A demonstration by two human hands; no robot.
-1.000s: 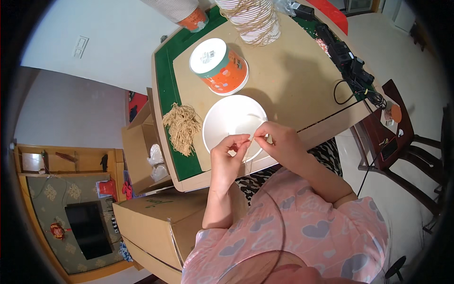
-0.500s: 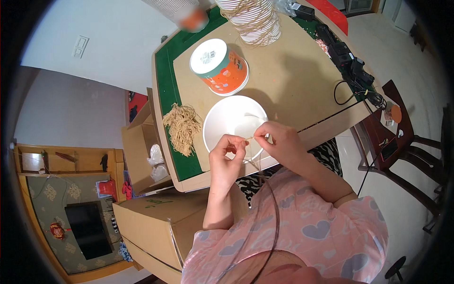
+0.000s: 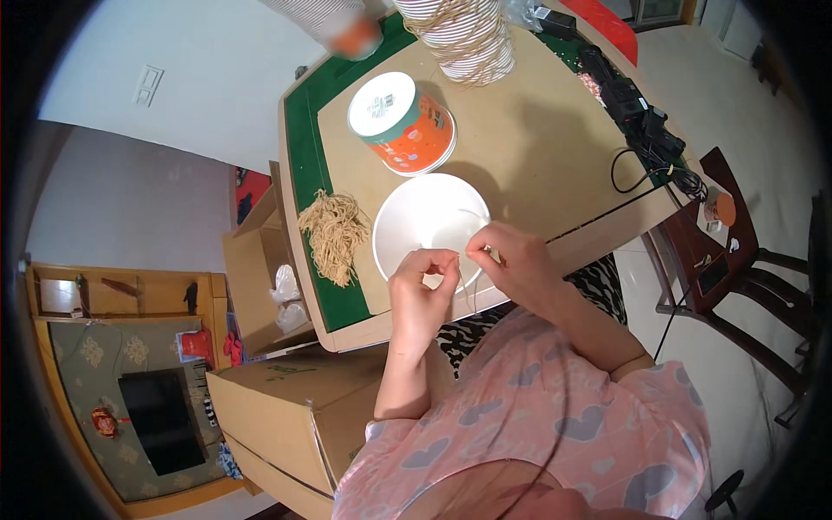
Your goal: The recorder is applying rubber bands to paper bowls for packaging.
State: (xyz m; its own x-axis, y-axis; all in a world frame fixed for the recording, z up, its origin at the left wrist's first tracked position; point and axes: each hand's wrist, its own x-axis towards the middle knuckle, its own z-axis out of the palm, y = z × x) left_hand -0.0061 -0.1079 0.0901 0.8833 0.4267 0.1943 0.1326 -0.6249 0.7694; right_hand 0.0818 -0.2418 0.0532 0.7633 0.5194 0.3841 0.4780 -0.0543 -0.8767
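Note:
Above the open mouth of a white paper bucket point(image 3: 407, 212), my two hands work close together on a thin tan string point(image 3: 469, 286). My left hand point(image 3: 420, 290) pinches it between thumb and forefinger. The fingertips of my right hand point(image 3: 520, 264) are closed on it as well, just a small gap away. Loose string hangs below the fingers near the bucket's front rim. Left of the bucket lies a bundle of the same tan strings point(image 3: 334, 238). Behind it, an orange and teal paper bucket point(image 3: 420, 134) stands upside down.
A tall stack of white buckets point(image 3: 464, 43) wound with string stands at the back, with another bucket stack point(image 3: 351, 35) left of it. Black adapters and cables point(image 3: 628, 100) line the table's right edge. Cardboard boxes point(image 3: 277, 399) stand at left, a dark wooden chair point(image 3: 724, 277) at right.
My left hand has shifted slightly right, bringing its fingertips nearer to my right hand. The hanging string has changed shape. My right hand has hardly moved.

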